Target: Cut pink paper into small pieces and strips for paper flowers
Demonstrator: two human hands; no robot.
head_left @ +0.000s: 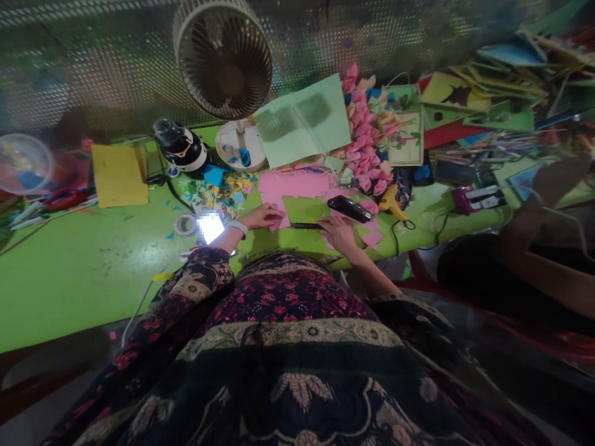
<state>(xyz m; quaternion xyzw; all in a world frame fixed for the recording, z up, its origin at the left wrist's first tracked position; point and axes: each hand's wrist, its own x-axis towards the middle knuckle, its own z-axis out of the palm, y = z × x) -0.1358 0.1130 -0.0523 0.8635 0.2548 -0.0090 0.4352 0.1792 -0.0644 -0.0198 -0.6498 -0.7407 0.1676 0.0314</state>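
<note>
My left hand (266, 216) rests on the green table (83, 266), fingers bent and pressed on a small pink paper piece (277, 221). My right hand (338, 233) lies a little to the right, its fingers curled at the end of a thin dark tool (307, 226) that lies flat between the two hands. A large pink paper sheet (292, 186) with a cut-out gap lies just beyond both hands. A black stapler-like tool (349, 209) sits right above my right hand.
A desk fan (223, 59) stands at the back, a pale green sheet (302, 121) leaning by it. A pile of pink paper flowers (365, 142), a yellow glue gun (393, 201), tape roll (186, 223), yellow paper (119, 175) and paper scraps lie around. Another person's arm (548, 272) is at right.
</note>
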